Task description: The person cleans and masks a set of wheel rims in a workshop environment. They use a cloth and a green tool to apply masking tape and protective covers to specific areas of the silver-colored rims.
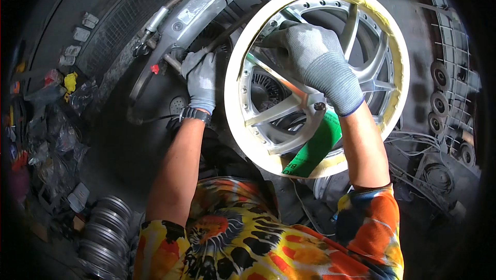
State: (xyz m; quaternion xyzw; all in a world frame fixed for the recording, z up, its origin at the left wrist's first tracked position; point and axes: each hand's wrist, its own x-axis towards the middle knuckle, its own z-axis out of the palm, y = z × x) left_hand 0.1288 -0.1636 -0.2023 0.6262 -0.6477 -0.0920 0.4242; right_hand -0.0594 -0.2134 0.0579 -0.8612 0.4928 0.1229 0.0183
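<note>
A large silver alloy wheel (279, 108) stands before me, its rim covered with pale yellow masking (235, 99). My right hand (312, 55), in a grey knit glove, reaches over its upper spokes with fingers curled; the fingertips and whatever they hold are hidden. A green strip with printing (312, 145) lies across the lower spokes, running from under my right wrist to the rim. To the left, my gloved left hand (200, 76) closes around a short metal handle (172, 63) of a grey machine (194, 16). Its fingers partly hide the grip.
A stack of metal rims (106, 233) stands at lower left. Plastic bags and litter (57, 145) lie along the left side. A wire rack (457, 78) with round discs (439, 104) is on the right, with loose cables (413, 140) below it.
</note>
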